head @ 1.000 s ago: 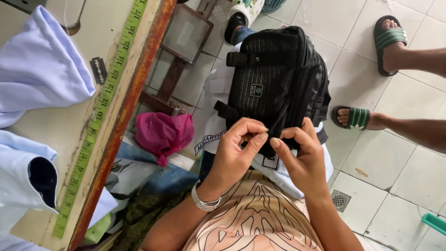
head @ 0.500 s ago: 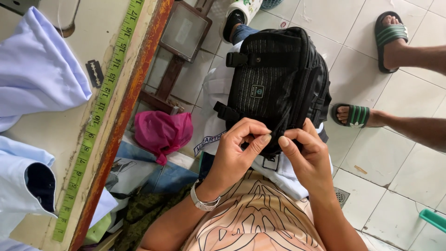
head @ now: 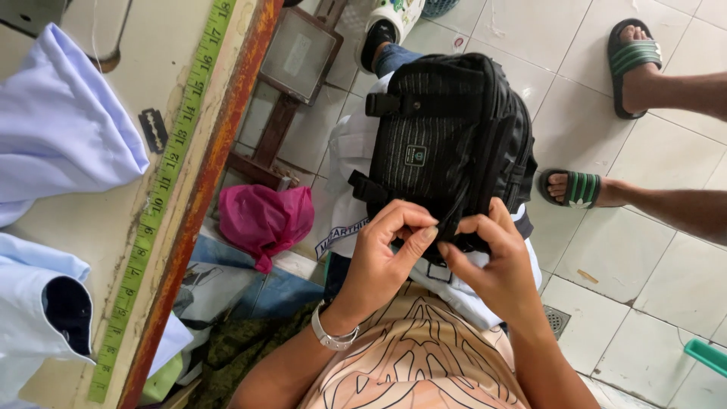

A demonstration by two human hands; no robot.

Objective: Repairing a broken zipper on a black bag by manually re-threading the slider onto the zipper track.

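A black bag (head: 447, 144) with straps and a small green patch rests on my lap, over a white cloth (head: 350, 151). My left hand (head: 390, 254), with a silver watch at the wrist, pinches the bag's near edge between thumb and forefinger. My right hand (head: 492, 261) pinches the same edge right beside it, fingertips almost touching the left's. What exactly sits between the fingertips is too small to tell.
A wooden table (head: 197, 204) at left carries a green tape measure (head: 155, 201), a razor blade (head: 154, 130) and light blue garments (head: 64, 144). A pink bag (head: 265, 220) and cloth pile lie under it. Another person's sandalled feet (head: 579, 189) stand on the tiled floor at right.
Both hands have shifted slightly along the bag's near edge; the fingertips have drawn closer together. The view has tilted a little.
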